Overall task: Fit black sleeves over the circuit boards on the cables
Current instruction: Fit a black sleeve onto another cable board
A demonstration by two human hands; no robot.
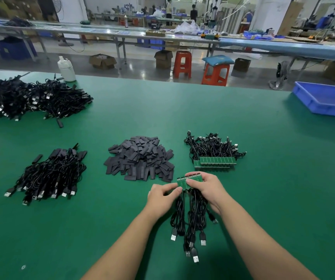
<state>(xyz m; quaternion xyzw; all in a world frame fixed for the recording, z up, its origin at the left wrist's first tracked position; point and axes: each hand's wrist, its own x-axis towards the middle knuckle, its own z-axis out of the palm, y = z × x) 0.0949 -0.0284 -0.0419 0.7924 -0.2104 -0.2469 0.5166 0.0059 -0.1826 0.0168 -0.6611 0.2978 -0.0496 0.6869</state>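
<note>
My right hand [207, 186] grips a strip of joined green circuit boards [182, 181], whose black USB cables [191, 221] trail toward me over the green table. My left hand [162, 196] pinches the left end of that strip between thumb and fingers. Just beyond my hands lies a heap of flat black sleeves [140, 158]. To its right sits another bundle of cables with a row of bare green boards [216, 161].
A pile of sleeved cables [49, 174] lies at the left, and a bigger tangle of black cables [27, 98] at the far left. A white bottle [66, 69] stands at the table's far edge. A blue tray [324, 100] sits at the far right.
</note>
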